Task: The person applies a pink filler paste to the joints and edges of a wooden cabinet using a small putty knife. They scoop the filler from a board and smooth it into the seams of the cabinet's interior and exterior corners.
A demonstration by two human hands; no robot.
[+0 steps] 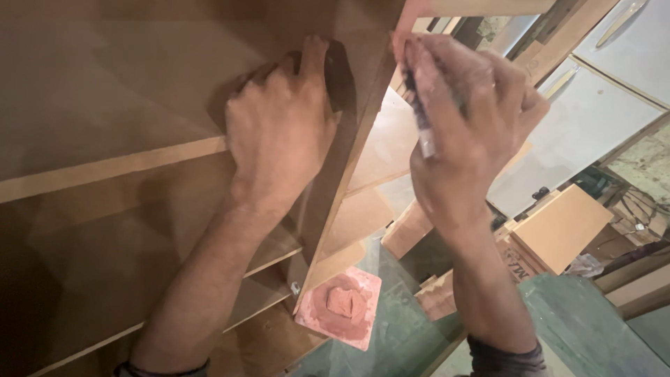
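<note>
My left hand [279, 129] rests with curled fingers on the inner face of an upright brown board [349, 160], part of a wooden shelf unit. My right hand [467, 126] is on the outer side of that board's edge, closed round a thin pen-like tool [421, 119] with a dark body and a light lower end. The tool's upper tip is near the board's top corner, hidden by my fingers. A horizontal shelf board [105, 167] runs left from my left hand.
Below lies a pink square plate [340, 307] with reddish powder and a small block on a green floor. Loose board offcuts [562, 227] and wood blocks are piled to the right. Pale panels [586, 126] lean at the upper right.
</note>
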